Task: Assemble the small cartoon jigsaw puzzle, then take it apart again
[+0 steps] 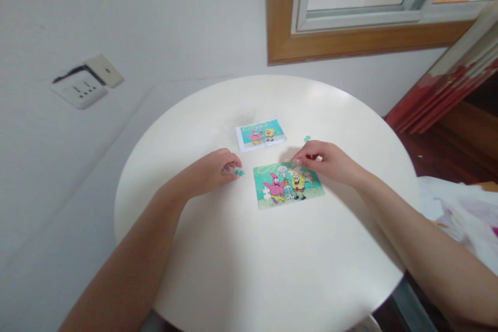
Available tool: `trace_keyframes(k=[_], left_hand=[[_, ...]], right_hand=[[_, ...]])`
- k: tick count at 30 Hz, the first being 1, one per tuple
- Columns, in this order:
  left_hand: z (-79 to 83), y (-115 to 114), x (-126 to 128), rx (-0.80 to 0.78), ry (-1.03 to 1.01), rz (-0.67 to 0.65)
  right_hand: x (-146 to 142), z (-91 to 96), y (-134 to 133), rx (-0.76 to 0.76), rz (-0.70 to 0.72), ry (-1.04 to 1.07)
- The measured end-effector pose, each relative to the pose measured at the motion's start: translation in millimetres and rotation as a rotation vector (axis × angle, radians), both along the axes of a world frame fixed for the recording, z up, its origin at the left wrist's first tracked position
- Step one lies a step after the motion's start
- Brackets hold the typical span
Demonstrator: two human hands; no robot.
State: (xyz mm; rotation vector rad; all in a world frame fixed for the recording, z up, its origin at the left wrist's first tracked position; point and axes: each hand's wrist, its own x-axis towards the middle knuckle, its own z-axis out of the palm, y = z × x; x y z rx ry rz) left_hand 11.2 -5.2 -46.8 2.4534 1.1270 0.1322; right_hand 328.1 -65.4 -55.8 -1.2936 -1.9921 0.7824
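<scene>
A jigsaw puzzle (pixel 278 197) with cartoon figures lies on the white round table, mostly assembled. Gaps show at its left side and upper right. My left hand (pixel 218 170) is left of the puzzle, thumb and fingers closed on a small teal puzzle piece (pixel 239 172). At the puzzle's top right edge, my right hand (pixel 327 161) has its fingertips pinched together; what is between them, if anything, is hidden. Behind the puzzle sits a reference picture (pixel 261 134) with the same cartoon scene on white paper. A loose teal piece (pixel 307 138) lies beyond my right hand.
The round table (pixel 218 270) stands against a white wall with a socket (pixel 81 87) at the left. A wood-framed window (pixel 280 10) is above the far edge. A red and white curtain (pixel 431 93) hangs at the right, above white plastic bags (pixel 459 218).
</scene>
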Motion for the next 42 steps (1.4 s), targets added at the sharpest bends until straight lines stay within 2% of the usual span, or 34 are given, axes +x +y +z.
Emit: trace_keyframes(k=[7, 13, 20, 25, 30, 35, 42], left_hand=[[-0.8, -0.2, 6.8, 0.087, 0.001, -0.066], [-4.2, 1.8, 11.1, 0.086, -0.025, -0.097], [-7.7, 1.2, 20.0, 0.070, -0.092, -0.093], [-5.4, -0.3, 16.3, 0.053, -0.128, -0.090], [-5.0, -1.2, 8.3, 0.006, -0.075, -0.042], [-8.8, -5.7, 13.9, 0.041, -0.057, -0.009], [-8.8, -11.1, 16.1, -0.009, -0.065, -0.013]], right_hand=[[3.8, -1.9, 2.3, 0.004, -0.024, -0.004], [7.2, -5.1, 4.7, 0.010, -0.053, 0.010], [7.6, -5.1, 4.9, -0.002, -0.071, 0.011], [9.0, -5.8, 5.7, 0.000, -0.082, 0.016], [11.6, -7.5, 8.8, 0.009, -0.094, 0.014], [11.9, -9.1, 9.0, 0.003, -0.102, 0.011], [11.3, -12.4, 7.8, -0.040, -0.116, 0.008]])
